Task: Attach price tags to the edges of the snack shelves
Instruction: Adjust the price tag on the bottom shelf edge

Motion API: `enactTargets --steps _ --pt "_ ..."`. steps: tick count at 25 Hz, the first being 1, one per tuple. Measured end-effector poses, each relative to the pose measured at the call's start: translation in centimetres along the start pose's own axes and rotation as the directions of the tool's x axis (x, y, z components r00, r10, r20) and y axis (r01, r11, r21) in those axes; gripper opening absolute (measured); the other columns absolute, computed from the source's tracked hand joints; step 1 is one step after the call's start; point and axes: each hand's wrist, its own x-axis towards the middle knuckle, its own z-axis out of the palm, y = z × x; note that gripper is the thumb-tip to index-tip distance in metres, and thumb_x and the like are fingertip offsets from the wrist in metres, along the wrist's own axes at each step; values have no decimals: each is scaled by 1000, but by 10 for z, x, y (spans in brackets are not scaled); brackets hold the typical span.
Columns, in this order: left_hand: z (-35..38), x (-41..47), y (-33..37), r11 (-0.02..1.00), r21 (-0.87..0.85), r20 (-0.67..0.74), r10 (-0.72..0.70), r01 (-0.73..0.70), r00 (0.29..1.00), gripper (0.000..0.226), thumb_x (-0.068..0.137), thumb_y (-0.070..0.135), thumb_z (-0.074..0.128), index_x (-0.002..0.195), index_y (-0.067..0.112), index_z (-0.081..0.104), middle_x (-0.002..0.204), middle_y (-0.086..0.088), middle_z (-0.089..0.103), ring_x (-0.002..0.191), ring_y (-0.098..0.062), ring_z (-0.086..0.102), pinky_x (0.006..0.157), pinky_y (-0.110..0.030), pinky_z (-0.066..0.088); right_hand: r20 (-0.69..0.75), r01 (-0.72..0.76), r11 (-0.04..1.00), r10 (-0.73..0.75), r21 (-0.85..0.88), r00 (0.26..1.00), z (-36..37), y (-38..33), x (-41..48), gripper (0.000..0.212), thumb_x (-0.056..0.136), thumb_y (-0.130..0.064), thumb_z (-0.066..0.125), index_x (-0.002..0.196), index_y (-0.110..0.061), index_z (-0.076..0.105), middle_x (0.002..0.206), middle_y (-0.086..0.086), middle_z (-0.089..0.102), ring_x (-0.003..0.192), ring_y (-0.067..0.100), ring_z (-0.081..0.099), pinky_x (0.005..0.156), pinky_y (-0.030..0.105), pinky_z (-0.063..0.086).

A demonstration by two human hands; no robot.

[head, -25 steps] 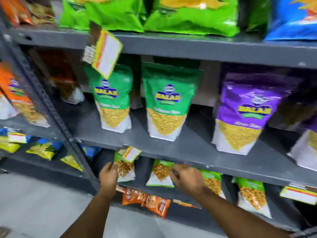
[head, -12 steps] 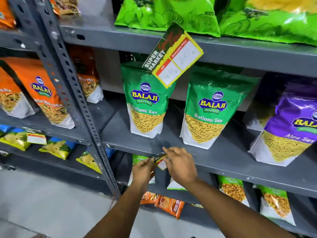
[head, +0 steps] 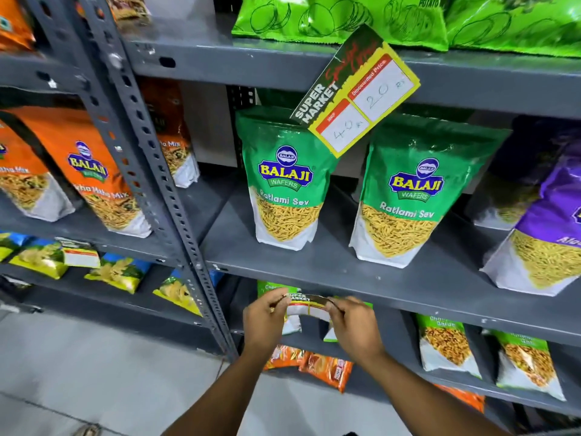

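Observation:
A small price tag point(head: 306, 306) with a dark "SUPER MARKET" strip and white fields is held flat against the front edge of the grey middle shelf point(head: 408, 305). My left hand point(head: 263, 319) pinches its left end and my right hand point(head: 352, 325) pinches its right end. The tag bows slightly between the fingers. A larger tilted price tag point(head: 356, 92) reading 40 and 20 hangs from the edge of the upper shelf point(head: 251, 62). Another small tag point(head: 80, 256) sits on the left rack's shelf edge.
Two green Ratlami Sev bags point(head: 284, 187) point(head: 405, 199) stand on the middle shelf, a purple bag point(head: 547, 234) to the right. Orange bags point(head: 91, 174) fill the left rack past the perforated grey upright point(head: 157, 171). Small snack packs point(head: 446, 344) line the lower shelf. Grey floor point(head: 94, 372) lies below.
The view has shifted left and closer to the shelf. Both hands rose from the lower shelf to the middle shelf's edge, and the small tag is now stretched out between them.

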Motion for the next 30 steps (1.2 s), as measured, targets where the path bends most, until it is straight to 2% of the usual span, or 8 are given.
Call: enactTargets --steps 2,5,11,18,23,25,27,30 --pt "0 10 -1 995 93 3 32 -32 999 11 80 15 71 91 16 73 80 12 70 75 -2 65 74 -21 52 -1 -125 992 125 32 992 -1 -5 3 16 90 -28 56 81 -23 68 72 5 71 71 24 65 59 30 41" --pt "0 21 3 975 206 47 76 -85 996 7 83 20 68 83 16 73 77 10 70 72 -7 64 71 -16 48 2 -228 973 228 43 974 -3 -8 8 13 88 -31 60 87 -23 70 77 3 76 73 22 68 65 32 50" --pt "-2 29 1 956 278 63 81 -95 995 7 83 28 67 78 24 70 76 5 74 70 -12 67 68 -33 54 -10 -276 961 276 -7 961 -2 -10 9 17 87 -40 59 88 -29 71 76 -2 75 74 22 67 62 31 52" --pt "-7 27 8 954 260 97 127 -149 987 8 84 32 65 79 26 67 71 9 72 67 -10 66 66 -36 56 -59 -219 976 219 21 974 -11 -8 10 19 87 -40 59 76 -27 67 60 -3 69 59 15 63 53 31 50" --pt "-9 31 15 948 280 118 123 -152 985 10 84 36 64 79 28 65 70 11 72 65 -8 65 64 -37 55 -58 -251 968 251 14 966 -10 -11 10 20 85 -45 60 81 -27 67 65 -5 72 64 15 65 54 30 51" --pt "-10 31 18 928 335 118 129 -161 985 14 83 40 63 81 26 65 73 11 73 70 -10 67 64 -36 55 -83 -295 955 295 14 952 -14 -16 9 23 82 -48 62 85 -26 60 67 -6 71 67 20 65 55 30 49" --pt "-13 33 22 887 435 76 132 -153 988 25 79 48 64 79 24 57 72 7 71 70 -16 66 62 -34 52 -126 -410 910 414 57 902 -24 -20 15 39 73 -53 68 84 -25 44 64 -6 65 64 24 57 55 30 40" --pt "-23 42 32 825 555 25 115 -110 993 48 68 60 69 77 23 39 64 4 62 62 -20 59 57 -33 42 -130 -463 882 451 -82 883 -35 -23 22 51 64 -61 70 74 -24 37 62 -5 59 63 25 54 53 29 35"
